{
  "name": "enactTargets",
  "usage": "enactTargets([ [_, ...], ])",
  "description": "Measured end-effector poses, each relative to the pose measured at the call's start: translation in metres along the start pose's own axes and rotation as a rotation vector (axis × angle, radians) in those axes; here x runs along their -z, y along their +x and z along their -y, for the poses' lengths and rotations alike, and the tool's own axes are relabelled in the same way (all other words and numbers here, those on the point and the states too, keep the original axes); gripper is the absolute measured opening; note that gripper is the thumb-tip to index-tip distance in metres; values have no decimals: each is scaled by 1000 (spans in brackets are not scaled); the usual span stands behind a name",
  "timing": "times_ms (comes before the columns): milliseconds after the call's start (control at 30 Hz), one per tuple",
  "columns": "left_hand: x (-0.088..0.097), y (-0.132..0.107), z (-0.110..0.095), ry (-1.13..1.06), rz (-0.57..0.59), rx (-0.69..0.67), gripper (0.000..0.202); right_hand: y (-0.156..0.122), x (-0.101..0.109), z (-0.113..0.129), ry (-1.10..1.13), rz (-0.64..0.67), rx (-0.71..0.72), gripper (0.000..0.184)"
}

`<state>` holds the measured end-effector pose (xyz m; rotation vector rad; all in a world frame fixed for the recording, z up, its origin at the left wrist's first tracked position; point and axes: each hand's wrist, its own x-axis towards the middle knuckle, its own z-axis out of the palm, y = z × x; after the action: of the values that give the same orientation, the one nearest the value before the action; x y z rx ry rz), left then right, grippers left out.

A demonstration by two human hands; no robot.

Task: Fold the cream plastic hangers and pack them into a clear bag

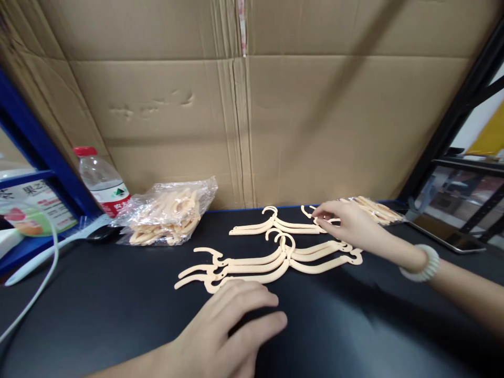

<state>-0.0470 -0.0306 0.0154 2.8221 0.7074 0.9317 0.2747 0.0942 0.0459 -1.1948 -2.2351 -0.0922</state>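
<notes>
Several cream plastic folding clothes hangers lie on the black table. Nearest is a spread group of hangers [255, 275], overlapping, with hooks pointing away from me and jointed ends at both sides. My left hand [240, 325] is just in front of its left arm, fingers apart and holding nothing. Behind that group lies another hanger set [252, 228] with slimmer, straighter arms. At its right end my right hand [346, 223], wearing a pale beaded bracelet [423, 263], pinches a cream hanger piece [307, 211], partly hidden by the fingers.
A clear bag of hanger parts [169, 212] lies back left, beside a red-capped bottle [100, 178]. More hanger parts [372, 209] lie back right, near a phone-like flat device [444, 233]. A cardboard wall [157, 105] closes the back; a white cable [53, 262] runs at left.
</notes>
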Motion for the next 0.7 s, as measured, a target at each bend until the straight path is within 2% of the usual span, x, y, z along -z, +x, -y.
enactTargets([
  [67, -5, 12, 7, -24, 68, -20, 49, 15, 5, -17, -61, 117, -125, 17],
  [133, -9, 16, 11, -49, 101, 1, 46, 30, 10, -34, -130, 272, -241, 17],
  [233, -10, 16, 12, -58, 144, -9, 42, 46, 10, -55, -186, 390, -320, 14],
  [300, -10, 15, 11, -53, 171, -18, 43, 54, 3, -65, -223, 430, -369, 14],
  [433, -10, 14, 12, -48, 169, -4, 42, 61, -19, -75, -308, 485, -479, 25],
  [567, -13, 12, 14, -49, 158, -7, 42, 64, -38, -78, -374, 483, -557, 25],
  [700, -13, 11, 15, -50, 159, -1, 42, 68, -46, -84, -370, 461, -650, 24],
])
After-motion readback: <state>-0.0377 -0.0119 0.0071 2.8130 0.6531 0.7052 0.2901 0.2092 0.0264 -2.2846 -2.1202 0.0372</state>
